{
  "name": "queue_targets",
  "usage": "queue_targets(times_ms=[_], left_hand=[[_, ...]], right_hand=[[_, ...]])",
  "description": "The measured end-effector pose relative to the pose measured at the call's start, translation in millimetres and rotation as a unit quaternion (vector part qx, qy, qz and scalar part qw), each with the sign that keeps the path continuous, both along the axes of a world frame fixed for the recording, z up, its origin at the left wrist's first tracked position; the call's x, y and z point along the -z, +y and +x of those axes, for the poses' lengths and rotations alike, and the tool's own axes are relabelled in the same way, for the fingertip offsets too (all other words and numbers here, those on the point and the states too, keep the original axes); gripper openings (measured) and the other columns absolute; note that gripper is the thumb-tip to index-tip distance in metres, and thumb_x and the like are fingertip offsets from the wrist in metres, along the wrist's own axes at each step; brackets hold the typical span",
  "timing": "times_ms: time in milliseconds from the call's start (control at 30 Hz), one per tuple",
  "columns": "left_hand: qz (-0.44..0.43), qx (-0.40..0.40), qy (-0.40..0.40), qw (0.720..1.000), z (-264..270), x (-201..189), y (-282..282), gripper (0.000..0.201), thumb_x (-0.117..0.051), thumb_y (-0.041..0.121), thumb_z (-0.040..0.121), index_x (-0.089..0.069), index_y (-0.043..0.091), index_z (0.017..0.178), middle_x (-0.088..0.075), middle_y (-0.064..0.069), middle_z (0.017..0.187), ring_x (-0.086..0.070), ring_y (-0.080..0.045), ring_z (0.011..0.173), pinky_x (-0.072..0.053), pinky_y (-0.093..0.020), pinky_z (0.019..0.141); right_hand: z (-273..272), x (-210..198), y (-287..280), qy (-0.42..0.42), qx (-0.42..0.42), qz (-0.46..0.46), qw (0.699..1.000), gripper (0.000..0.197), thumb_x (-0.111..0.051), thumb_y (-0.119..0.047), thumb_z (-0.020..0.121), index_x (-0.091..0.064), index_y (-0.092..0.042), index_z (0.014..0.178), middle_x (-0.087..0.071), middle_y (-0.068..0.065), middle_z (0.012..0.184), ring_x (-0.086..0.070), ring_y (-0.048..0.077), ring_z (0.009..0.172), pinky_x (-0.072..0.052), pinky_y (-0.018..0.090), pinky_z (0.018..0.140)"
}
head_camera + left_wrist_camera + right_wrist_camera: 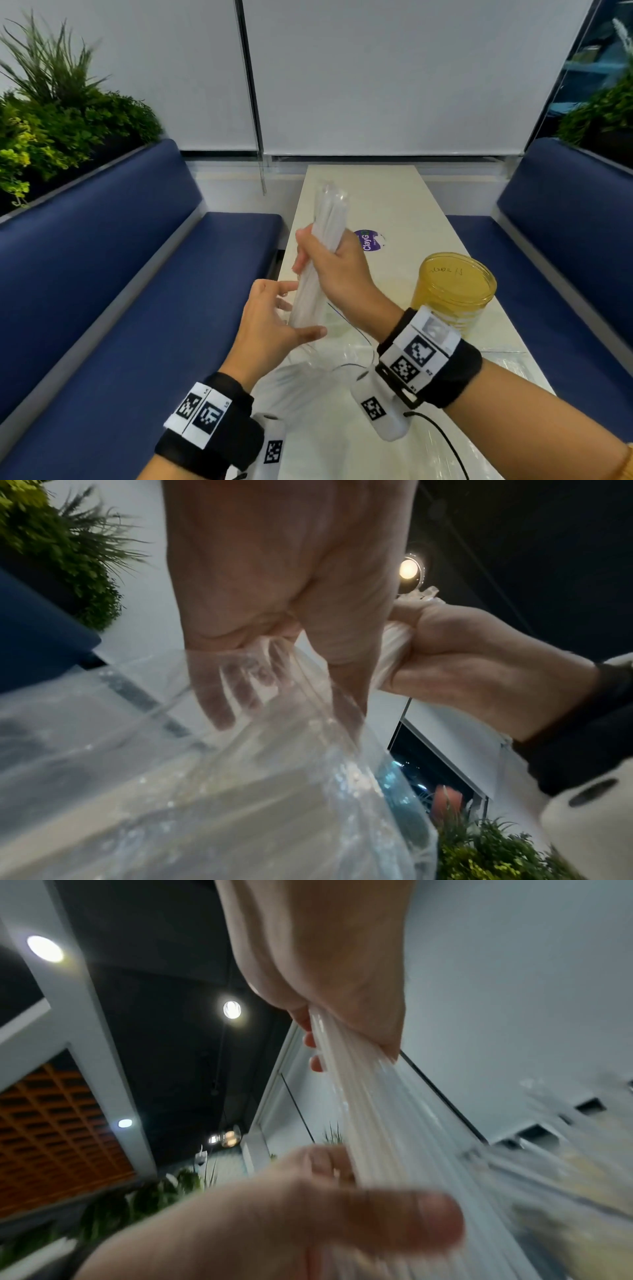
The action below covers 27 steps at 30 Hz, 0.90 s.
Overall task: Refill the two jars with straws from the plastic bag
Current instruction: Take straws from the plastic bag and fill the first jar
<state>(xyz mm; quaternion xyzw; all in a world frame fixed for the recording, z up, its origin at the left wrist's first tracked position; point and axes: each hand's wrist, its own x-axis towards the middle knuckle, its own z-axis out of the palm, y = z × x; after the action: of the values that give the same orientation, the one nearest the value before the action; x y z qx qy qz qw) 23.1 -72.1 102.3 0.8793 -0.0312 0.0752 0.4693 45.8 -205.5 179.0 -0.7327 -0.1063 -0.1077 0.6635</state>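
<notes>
My right hand (318, 257) grips a bundle of white straws (329, 219) round its middle and holds it nearly upright above the table. My left hand (291, 315) lies at the bundle's lower end, fingers spread and relaxed, thumb stretched under it. In the right wrist view the straws (369, 1123) run down from my right fist to the left thumb (377, 1221). Under the bundle stands a clear jar (346, 359), hard to tell from the crumpled clear plastic bag (308, 404) around it. A yellow jar (452, 291) stands to the right. The left wrist view shows my left fingers (222, 702) behind clear plastic (240, 791).
The narrow white table (394, 198) carries a purple sticker (368, 240) beyond my hands. Blue benches (137, 291) flank both sides, with plants (51, 113) behind them. A black cable (445, 442) runs from my right wrist over the table's near end.
</notes>
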Motion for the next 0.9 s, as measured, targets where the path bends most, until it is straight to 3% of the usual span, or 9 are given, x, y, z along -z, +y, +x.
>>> queue_targets(times_ms=[67,133,233,367,567,700,767,900], left_hand=[[-0.002,-0.003,0.003,1.0,1,0,6,0.08,-0.097,0.041,0.056,-0.056,0.03,0.124,-0.044,0.015,0.117,-0.054,0.004,0.098,-0.048,-0.012,0.073],[-0.001,-0.007,0.004,1.0,3,1,12,0.079,-0.097,0.038,0.058,-0.056,0.029,0.126,-0.044,0.015,0.118,-0.056,0.001,0.1,-0.051,-0.015,0.077],[-0.004,-0.019,0.0,1.0,9,5,20,0.07,-0.093,0.021,0.066,-0.057,0.027,0.127,-0.045,0.011,0.121,-0.058,-0.001,0.102,-0.048,-0.005,0.07],[-0.018,-0.03,-0.001,0.999,19,10,23,0.067,-0.082,0.002,0.073,-0.057,0.022,0.131,-0.045,0.007,0.126,-0.057,0.003,0.102,-0.046,-0.004,0.069],[-0.052,-0.033,-0.002,0.998,27,9,25,0.061,-0.073,-0.007,0.076,-0.059,0.021,0.128,-0.045,0.003,0.13,-0.06,-0.008,0.105,-0.045,-0.005,0.071],[-0.072,-0.032,-0.008,0.997,30,4,29,0.061,-0.071,-0.01,0.075,-0.059,0.032,0.118,-0.046,0.003,0.127,-0.061,-0.014,0.108,-0.048,-0.015,0.081],[-0.083,-0.036,-0.004,0.996,30,3,31,0.06,-0.071,-0.01,0.075,-0.061,0.024,0.123,-0.046,0.003,0.128,-0.062,-0.014,0.109,-0.05,-0.018,0.082],[-0.099,-0.039,0.004,0.994,29,1,33,0.062,-0.071,-0.009,0.076,-0.059,0.02,0.129,-0.047,0.004,0.128,-0.061,-0.013,0.11,-0.053,-0.019,0.082]], right_hand=[[3,-19,-4,-0.023,0.009,0.031,0.999,0.033,-0.057,-0.019,0.098,-0.061,-0.004,0.069,-0.063,0.012,0.062,-0.061,0.015,0.062,-0.057,0.035,0.073],[10,-37,-11,-0.028,0.018,0.079,0.996,0.029,-0.058,-0.019,0.098,-0.06,-0.014,0.07,-0.06,0.006,0.058,-0.06,0.025,0.063,-0.057,0.05,0.078],[33,-56,-25,-0.038,0.044,0.159,0.986,0.02,-0.061,-0.016,0.097,-0.06,-0.016,0.077,-0.058,-0.001,0.055,-0.056,0.026,0.061,-0.055,0.058,0.079],[76,-56,-34,-0.067,0.089,0.178,0.978,0.012,-0.064,-0.022,0.094,-0.059,-0.019,0.083,-0.059,-0.004,0.059,-0.057,0.022,0.065,-0.052,0.047,0.078],[122,6,-19,-0.041,0.081,0.035,0.995,0.013,-0.06,-0.03,0.099,-0.061,-0.017,0.099,-0.064,0.004,0.077,-0.063,0.015,0.074,-0.051,0.024,0.069],[137,54,-16,0.052,0.066,-0.023,0.996,0.026,-0.061,-0.034,0.098,-0.062,-0.012,0.111,-0.073,0.008,0.092,-0.07,0.021,0.091,-0.051,0.03,0.075],[141,72,-18,0.101,0.074,-0.034,0.992,0.026,-0.066,-0.035,0.095,-0.066,-0.012,0.107,-0.075,0.007,0.095,-0.07,0.025,0.098,-0.055,0.036,0.081],[137,75,-23,0.139,0.117,-0.088,0.979,0.027,-0.081,-0.034,0.083,-0.065,-0.012,0.084,-0.065,0.001,0.08,-0.066,0.022,0.079,-0.048,0.024,0.057]])
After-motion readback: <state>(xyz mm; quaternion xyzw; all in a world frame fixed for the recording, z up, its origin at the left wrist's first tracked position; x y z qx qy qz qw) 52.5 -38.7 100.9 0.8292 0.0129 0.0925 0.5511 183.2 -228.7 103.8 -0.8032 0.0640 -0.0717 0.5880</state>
